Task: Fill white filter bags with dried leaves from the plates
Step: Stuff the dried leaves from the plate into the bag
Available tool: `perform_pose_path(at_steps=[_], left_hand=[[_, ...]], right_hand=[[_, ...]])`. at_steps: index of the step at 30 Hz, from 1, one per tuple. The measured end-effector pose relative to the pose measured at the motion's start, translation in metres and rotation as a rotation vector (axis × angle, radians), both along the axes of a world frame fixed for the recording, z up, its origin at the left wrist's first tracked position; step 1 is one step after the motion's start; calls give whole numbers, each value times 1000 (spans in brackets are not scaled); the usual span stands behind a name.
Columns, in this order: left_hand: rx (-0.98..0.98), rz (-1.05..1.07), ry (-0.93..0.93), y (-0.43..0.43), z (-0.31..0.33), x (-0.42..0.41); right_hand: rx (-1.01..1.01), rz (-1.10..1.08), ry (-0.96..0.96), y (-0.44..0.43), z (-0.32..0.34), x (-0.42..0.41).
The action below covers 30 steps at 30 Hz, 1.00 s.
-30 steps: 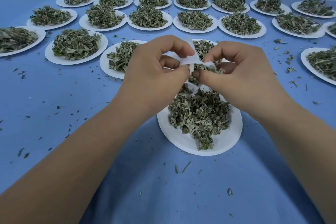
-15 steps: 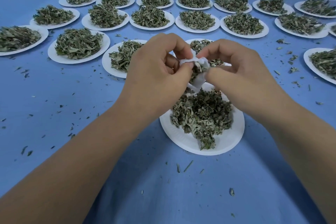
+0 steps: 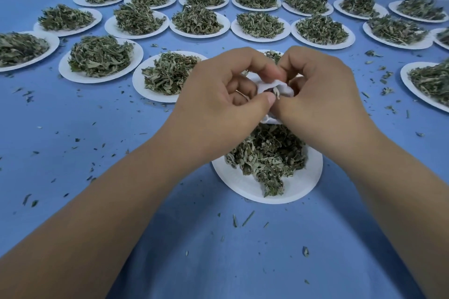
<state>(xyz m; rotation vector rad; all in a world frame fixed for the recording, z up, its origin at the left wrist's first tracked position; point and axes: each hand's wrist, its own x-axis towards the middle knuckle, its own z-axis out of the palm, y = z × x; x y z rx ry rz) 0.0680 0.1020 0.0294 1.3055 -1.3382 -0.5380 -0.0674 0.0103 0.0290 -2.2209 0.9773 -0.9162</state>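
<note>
Your left hand (image 3: pixel 218 102) and right hand (image 3: pixel 323 102) both pinch the small white fabric filter bag (image 3: pixel 274 87) at frame centre, above the round white paper plate (image 3: pixel 243 184) heaped with dried green leaves (image 3: pixel 267 155) on the blue cloth (image 3: pixel 97 133).

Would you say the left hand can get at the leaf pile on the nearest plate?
Likely yes, once freed: the leaf pile lies uncovered just below the left hand, but that hand and the right hand both pinch the white filter bag.
</note>
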Motion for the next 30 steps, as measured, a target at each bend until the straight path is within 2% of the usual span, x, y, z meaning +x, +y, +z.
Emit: perform_pose_path(at_steps=[4, 7, 12, 15, 18, 22, 28, 30], left_hand=[[-15, 208, -173, -3, -2, 8], [-38, 207, -152, -3, -2, 7], [-60, 97, -66, 0, 0, 2], [-78, 75, -114, 0, 0, -2], [-78, 155, -209, -1, -2, -2], [-36, 260, -276, -1, -3, 4], [-78, 168, -327, 3, 3, -3], [-113, 114, -381, 5, 7, -3]], right_hand=[[162, 142, -50, 1, 3, -4], [228, 188, -128, 0, 6, -6], [126, 112, -93, 2, -1, -3], [35, 39, -75, 2, -3, 1], [-36, 42, -24, 3, -3, 1], [27, 127, 22, 3, -3, -2], [-40, 114, -5, 3, -7, 4], [25, 124, -68, 0, -6, 4]])
